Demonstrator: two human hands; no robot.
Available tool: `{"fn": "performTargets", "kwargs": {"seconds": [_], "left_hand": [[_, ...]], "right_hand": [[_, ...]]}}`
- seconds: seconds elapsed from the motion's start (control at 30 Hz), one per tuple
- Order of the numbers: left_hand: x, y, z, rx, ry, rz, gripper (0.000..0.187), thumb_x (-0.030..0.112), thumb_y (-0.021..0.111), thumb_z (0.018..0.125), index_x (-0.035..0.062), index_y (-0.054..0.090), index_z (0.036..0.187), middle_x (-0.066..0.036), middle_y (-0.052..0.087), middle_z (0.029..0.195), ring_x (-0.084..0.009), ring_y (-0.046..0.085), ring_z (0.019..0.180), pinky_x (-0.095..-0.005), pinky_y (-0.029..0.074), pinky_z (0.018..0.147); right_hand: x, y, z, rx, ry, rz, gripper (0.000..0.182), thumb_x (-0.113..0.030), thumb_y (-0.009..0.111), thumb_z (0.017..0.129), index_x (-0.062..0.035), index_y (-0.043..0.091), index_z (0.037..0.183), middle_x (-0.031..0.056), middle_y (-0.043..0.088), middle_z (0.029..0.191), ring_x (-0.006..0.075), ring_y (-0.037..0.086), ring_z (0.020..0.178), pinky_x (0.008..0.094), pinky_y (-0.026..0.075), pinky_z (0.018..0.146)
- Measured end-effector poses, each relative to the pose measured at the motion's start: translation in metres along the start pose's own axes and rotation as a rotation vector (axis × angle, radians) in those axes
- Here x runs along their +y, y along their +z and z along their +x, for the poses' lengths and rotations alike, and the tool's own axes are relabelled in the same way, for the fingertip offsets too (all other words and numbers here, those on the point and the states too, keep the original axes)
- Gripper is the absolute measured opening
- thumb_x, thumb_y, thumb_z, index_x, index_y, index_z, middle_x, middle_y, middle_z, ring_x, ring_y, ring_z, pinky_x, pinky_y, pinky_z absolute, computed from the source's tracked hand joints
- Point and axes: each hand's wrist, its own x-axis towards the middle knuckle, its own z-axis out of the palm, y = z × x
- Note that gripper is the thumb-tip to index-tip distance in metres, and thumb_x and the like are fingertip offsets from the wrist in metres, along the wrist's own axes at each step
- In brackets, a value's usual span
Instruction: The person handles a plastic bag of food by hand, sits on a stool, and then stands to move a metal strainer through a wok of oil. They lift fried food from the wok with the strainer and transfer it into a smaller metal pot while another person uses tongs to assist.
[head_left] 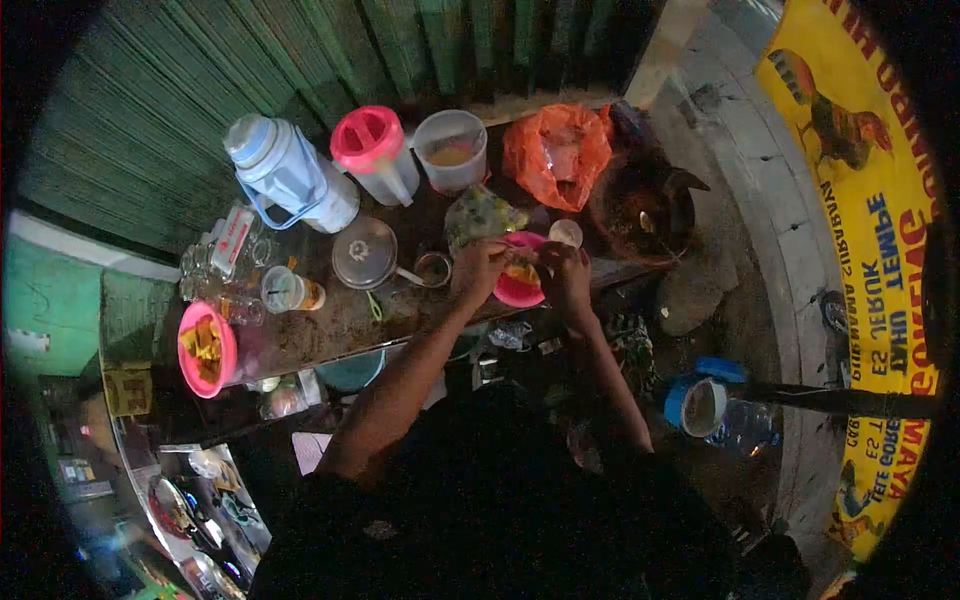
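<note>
My left hand (480, 272) and my right hand (567, 284) come close together over a pink bowl (516, 296) with yellow pieces in it. The fingers of both look closed in a pinch; what they hold, if anything, is too small and dark to name. Just beyond the left fingers lies a clear plastic bag (478, 215) with green and yellowish contents. A small pale cup (566, 233) stands behind my right hand. To the left of my left hand is a glass (433, 269), beside a lidded pot (364, 253) with a handle.
Along the back stand a blue-white thermos (290, 172), a pink-lidded pitcher (374, 155), a clear tub (450, 152) and an orange bag (560, 155). A dark pot (643, 212) is at the right. Leftward are a drink cup (290, 289) and another pink bowl (228, 350).
</note>
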Motion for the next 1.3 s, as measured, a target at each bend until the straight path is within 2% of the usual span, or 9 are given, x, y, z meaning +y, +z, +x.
{"fn": "performTargets", "kwargs": {"seconds": [0.07,0.53,0.83,0.97,1.03,1.1,1.17,1.2,1.3], "left_hand": [[-0.104,0.034,0.008,-0.101,0.160,-0.021,0.018,0.009,0.062,0.077,-0.0018,0.064,0.091,-0.013,0.062,0.098,-0.0274,0.061,0.087,-0.0348,0.048,0.078],[-0.021,-0.011,-0.024,-0.006,0.075,0.353,0.029,0.009,0.059,0.077,0.0054,0.061,0.105,-0.015,0.064,0.091,-0.0290,0.063,0.079,-0.0396,0.051,0.071],[-0.012,-0.044,-0.069,0.123,-0.104,0.201,0.028,0.021,0.061,0.083,0.0076,0.062,0.107,-0.013,0.065,0.082,-0.0248,0.062,0.069,-0.0370,0.049,0.063],[-0.060,-0.097,-0.203,0.183,-0.159,0.102,0.027,0.021,0.062,0.083,0.0063,0.062,0.105,-0.016,0.065,0.092,-0.0253,0.064,0.079,-0.0320,0.049,0.071],[-0.142,-0.115,-0.316,0.299,-0.621,-0.387,0.020,0.018,0.059,0.085,0.0016,0.062,0.097,-0.017,0.064,0.094,-0.0309,0.061,0.087,-0.0371,0.048,0.075],[-0.172,-0.142,-0.431,0.087,-0.840,0.424,0.026,0.022,0.058,0.084,0.0019,0.061,0.100,-0.020,0.063,0.093,-0.0297,0.060,0.083,-0.0385,0.047,0.073],[-0.178,-0.156,-0.534,0.108,-1.180,0.348,0.032,0.029,0.055,0.086,0.0019,0.061,0.101,-0.018,0.062,0.092,-0.0255,0.059,0.083,-0.0375,0.047,0.073],[-0.167,-0.152,-0.580,0.168,-1.340,0.235,0.033,0.031,0.054,0.086,0.0018,0.062,0.100,-0.018,0.063,0.092,-0.0248,0.059,0.083,-0.0374,0.047,0.073],[-0.116,-0.102,-0.680,0.401,-1.627,-0.128,0.038,0.035,0.052,0.086,0.0015,0.062,0.099,-0.016,0.063,0.091,-0.0225,0.059,0.083,-0.0368,0.046,0.073]], "right_hand": [[-0.005,-0.006,-0.001,0.055,-0.087,-0.229,0.017,-0.016,0.064,0.075,-0.0087,0.065,0.091,0.0089,0.059,0.100,0.0252,0.052,0.102,0.0448,0.034,0.092],[-0.019,-0.029,0.021,-0.008,-0.066,0.086,0.016,-0.009,0.067,0.069,-0.0022,0.061,0.083,0.0148,0.059,0.093,0.0324,0.056,0.088,0.0395,0.046,0.074],[0.023,-0.009,0.012,-0.081,-0.241,-0.082,0.043,-0.028,0.053,0.084,-0.0037,0.046,0.119,0.0172,0.055,0.108,0.0324,0.055,0.094,0.0448,0.043,0.082],[-0.008,-0.023,0.016,-0.002,0.519,1.159,0.023,-0.015,0.061,0.081,-0.0016,0.059,0.099,0.0098,0.057,0.101,0.0224,0.055,0.092,0.0322,0.045,0.080],[-0.008,-0.043,0.033,-0.112,0.479,1.636,0.025,-0.014,0.059,0.082,-0.0004,0.057,0.103,0.0104,0.058,0.101,0.0220,0.055,0.092,0.0318,0.045,0.079],[-0.039,-0.078,0.043,-0.032,0.373,1.339,0.026,-0.012,0.056,0.083,0.0009,0.056,0.106,0.0110,0.058,0.101,0.0226,0.056,0.091,0.0318,0.046,0.079],[-0.108,-0.107,0.064,0.181,0.105,0.314,0.026,-0.010,0.053,0.085,0.0024,0.054,0.109,0.0114,0.058,0.101,0.0241,0.056,0.090,0.0324,0.046,0.079],[-0.080,-0.096,0.071,0.143,0.038,1.238,0.025,-0.011,0.051,0.086,0.0024,0.054,0.108,0.0118,0.059,0.103,0.0251,0.056,0.092,0.0339,0.046,0.081],[-0.142,-0.078,0.082,0.175,-0.115,0.964,0.032,-0.020,0.043,0.090,0.0017,0.054,0.109,0.0117,0.058,0.102,0.0239,0.055,0.092,0.0348,0.044,0.081]]}}
